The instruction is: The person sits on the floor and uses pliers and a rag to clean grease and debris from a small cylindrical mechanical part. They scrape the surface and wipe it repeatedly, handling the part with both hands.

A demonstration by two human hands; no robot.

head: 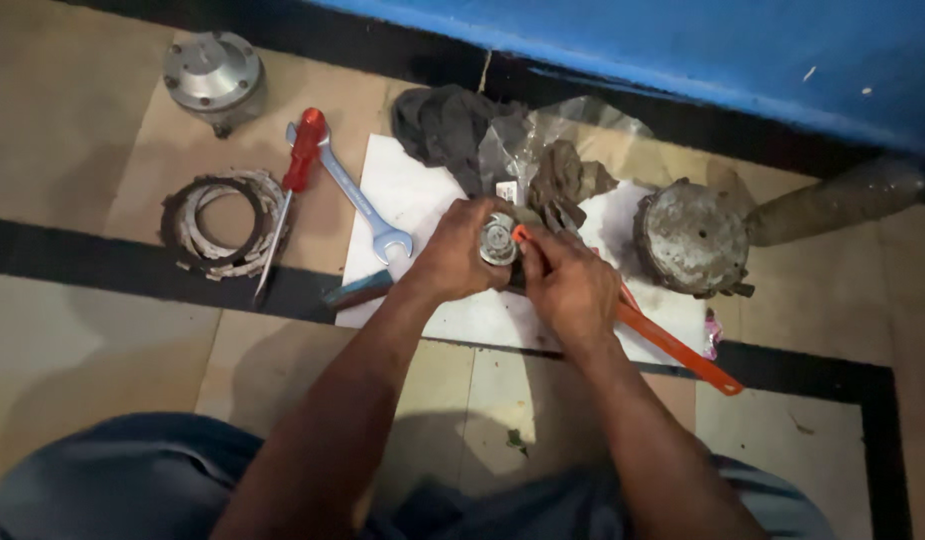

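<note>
Two hands meet over the floor, just beyond the person's knees. The left hand [460, 255] is wrapped around a small round metal part [498, 240], fingers closed about its rim so that its grey face points up at the camera. The right hand [567, 285] is closed on an orange-handled tool [682, 352], whose tip rests against the edge of that part while its long handle trails off to the right across a white sheet [407, 185] spread on the floor.

By its look, the metal part is stiff and solid, heavy for its size, and probably greasy, so it may slip; a grip around the rim, as the left hand has it, seems the surest hold and leaves the face free.

Beyond the hands lie a dark rag [452, 125] and a crumpled clear plastic bag [572, 125]. On the sheet's left edge rests a silver open-ended spanner [357, 195], with a red-handled screwdriver [294, 175] beside it and a stack of toothed clutch rings [222, 222] further left. A round silver housing [214, 75] sits at the far left, and a dirty round cover [694, 238] stands to the right, near the blue wall [682, 50].
</note>
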